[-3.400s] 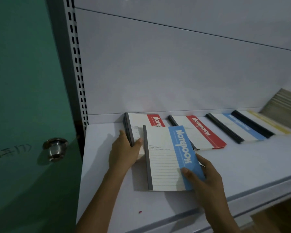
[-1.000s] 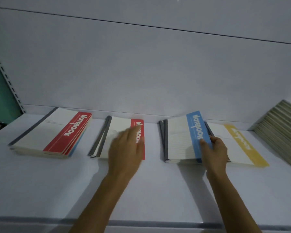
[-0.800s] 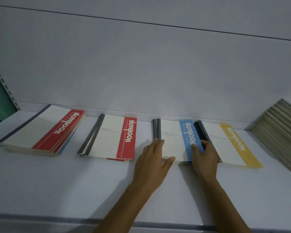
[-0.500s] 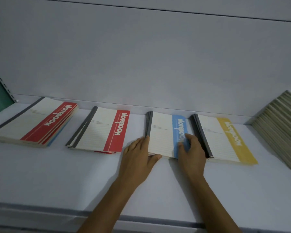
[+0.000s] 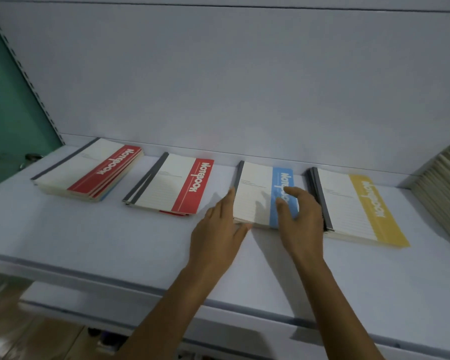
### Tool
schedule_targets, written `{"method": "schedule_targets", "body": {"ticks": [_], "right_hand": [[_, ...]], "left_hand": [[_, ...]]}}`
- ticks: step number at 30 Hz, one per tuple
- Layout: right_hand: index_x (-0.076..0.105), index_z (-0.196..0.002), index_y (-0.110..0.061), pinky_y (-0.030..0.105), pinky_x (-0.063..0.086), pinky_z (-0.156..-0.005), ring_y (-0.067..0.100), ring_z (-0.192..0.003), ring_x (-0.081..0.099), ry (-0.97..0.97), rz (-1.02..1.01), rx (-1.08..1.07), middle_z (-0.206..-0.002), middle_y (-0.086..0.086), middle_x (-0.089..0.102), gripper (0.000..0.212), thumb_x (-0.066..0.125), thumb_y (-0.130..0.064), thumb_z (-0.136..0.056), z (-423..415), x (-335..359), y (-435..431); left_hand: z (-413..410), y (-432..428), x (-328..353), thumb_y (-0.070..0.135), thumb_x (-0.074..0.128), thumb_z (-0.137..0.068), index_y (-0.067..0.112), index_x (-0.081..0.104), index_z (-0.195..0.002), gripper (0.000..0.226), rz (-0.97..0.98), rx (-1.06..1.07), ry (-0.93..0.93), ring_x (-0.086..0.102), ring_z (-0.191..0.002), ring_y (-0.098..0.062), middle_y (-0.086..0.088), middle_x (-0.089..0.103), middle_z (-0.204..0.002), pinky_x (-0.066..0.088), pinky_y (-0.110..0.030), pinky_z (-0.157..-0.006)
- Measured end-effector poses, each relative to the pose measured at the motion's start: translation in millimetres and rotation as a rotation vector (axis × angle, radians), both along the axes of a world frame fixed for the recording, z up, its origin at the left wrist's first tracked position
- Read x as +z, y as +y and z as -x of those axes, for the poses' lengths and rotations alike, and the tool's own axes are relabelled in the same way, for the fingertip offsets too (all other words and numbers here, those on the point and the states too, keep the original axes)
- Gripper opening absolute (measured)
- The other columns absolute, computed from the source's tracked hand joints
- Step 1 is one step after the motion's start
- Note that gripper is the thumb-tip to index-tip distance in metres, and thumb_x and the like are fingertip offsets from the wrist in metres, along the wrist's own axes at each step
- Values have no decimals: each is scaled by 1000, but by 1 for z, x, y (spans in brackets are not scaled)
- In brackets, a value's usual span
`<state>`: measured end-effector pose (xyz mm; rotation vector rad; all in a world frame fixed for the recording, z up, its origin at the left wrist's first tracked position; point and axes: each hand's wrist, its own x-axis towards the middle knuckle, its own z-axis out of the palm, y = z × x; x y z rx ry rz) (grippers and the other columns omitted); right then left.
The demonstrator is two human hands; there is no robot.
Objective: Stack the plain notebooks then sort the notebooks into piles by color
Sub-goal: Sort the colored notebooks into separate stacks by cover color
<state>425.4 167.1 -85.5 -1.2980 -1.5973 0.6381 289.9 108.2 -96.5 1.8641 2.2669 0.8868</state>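
Both open, L hand (image 5: pixel 218 229) at blue pile (image 5: pixel 255 193), R hand (image 5: pixel 300 222) part-hiding band, plain stack (image 5: pixel 447 183) cropped.

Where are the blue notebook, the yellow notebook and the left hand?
blue notebook (image 5: pixel 255 193): head view, white part of its cover.
yellow notebook (image 5: pixel 377 211): head view, on its yellow band.
left hand (image 5: pixel 216 229): head view, back of the hand.

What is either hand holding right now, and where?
Nothing is gripped. The left hand lies straight-fingered against the spine edge of the blue notebook pile; the right hand, loosely curled, is over its blue stripe, contact unclear.
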Motion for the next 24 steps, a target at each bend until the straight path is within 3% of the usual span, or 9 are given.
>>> {"method": "schedule_targets", "body": {"ticks": [4,7,10,12,14,17,21,24], "right_hand": [[56,-122,-17,39,42,-104,8,-118,41,-17,13,106,-130,4,54,30,56,-26,-94,20,8,-22],[53,-128,-20,33,32,-107,16,-127,42,-112,14,112,-137,1,51,37,55,-30,-93,51,8,-36],[50,-132,-20,37,29,-110,22,-129,44,-213,-10,174,-140,2,49,45,52,-40,-92,90,7,-53],[57,-126,-15,42,33,-106,29,-121,54,-368,-153,212,-133,7,57,45,50,-43,-91,117,4,-64],[62,-118,-12,46,41,-98,33,-110,62,-489,-243,253,-123,10,63,43,54,-42,-88,143,0,-76],[62,-120,-12,54,44,-97,35,-112,60,-543,-246,252,-124,11,63,46,58,-39,-83,179,-5,-97],[59,-123,-12,45,42,-99,32,-114,58,-507,-209,253,-124,9,62,42,66,-31,-86,234,-7,-126],[56,-127,-16,39,39,-102,26,-119,54,-464,-153,278,-129,5,59,42,62,-33,-89,270,-10,-146]], "left_hand": [[7,-26,6,50,48,-88,21,27,-147,69,-79,17,54,44,-131,-21,-1,43,-145,34,-27,-101],[41,-43,14,51,49,-82,10,49,-133,66,-191,73,163,62,-110,-31,-10,61,-126,37,-34,-88],[94,-61,21,52,52,-78,12,44,-132,68,-207,117,295,57,-117,-32,-11,58,-130,38,-45,-96],[133,-80,24,52,53,-80,12,42,-133,67,-212,151,356,53,-122,-32,-12,55,-134,42,-51,-98],[172,-104,23,50,48,-85,12,39,-135,64,-177,187,377,50,-125,-32,-12,53,-136,43,-52,-99],[230,-139,18,49,41,-87,10,35,-137,63,-145,231,374,51,-125,-31,-13,52,-136,36,-49,-101],[297,-177,10,50,42,-87,10,42,-134,62,-100,227,336,54,-121,-32,-12,56,-132,43,-51,-96],[335,-194,6,47,48,-87,11,44,-134,59,-96,191,304,51,-125,-30,-9,54,-136,41,-47,-99]]}}
